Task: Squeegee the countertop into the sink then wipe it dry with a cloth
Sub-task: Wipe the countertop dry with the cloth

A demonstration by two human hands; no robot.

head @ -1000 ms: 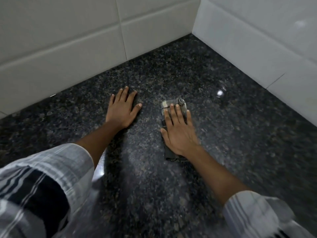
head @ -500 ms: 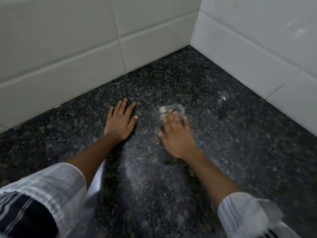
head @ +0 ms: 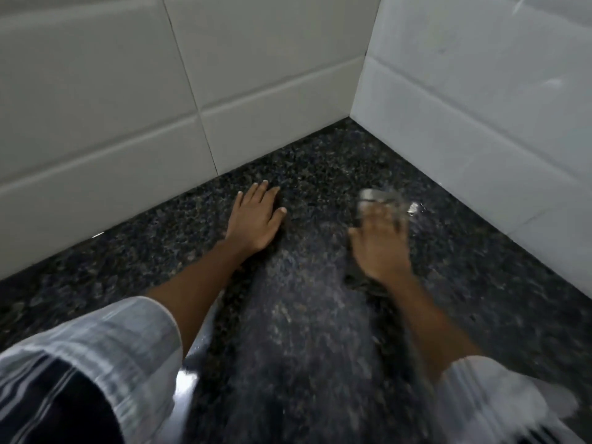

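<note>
Granite countertop (head: 304, 331), dark and speckled, near the tiled corner: left hand (head: 256, 219) flat, fingers spread; right hand (head: 379, 248), blurred, pressed palm-down on the grey cloth (head: 374, 197), beside the right wall (head: 480, 123)

My left hand (head: 256, 216) lies flat, palm down, fingers (head: 261, 190) together and pointing to the far side, thumb spread to the right. Its forearm runs back toward the near left into a striped sleeve (head: 105, 354). My right hand (head: 379, 243) is also palm down, well apart from the left, and blurred; its fingers reach far and lie spread, pressing downward. The right forearm runs back toward the near right into a pale sleeve (head: 490, 398).
</note>
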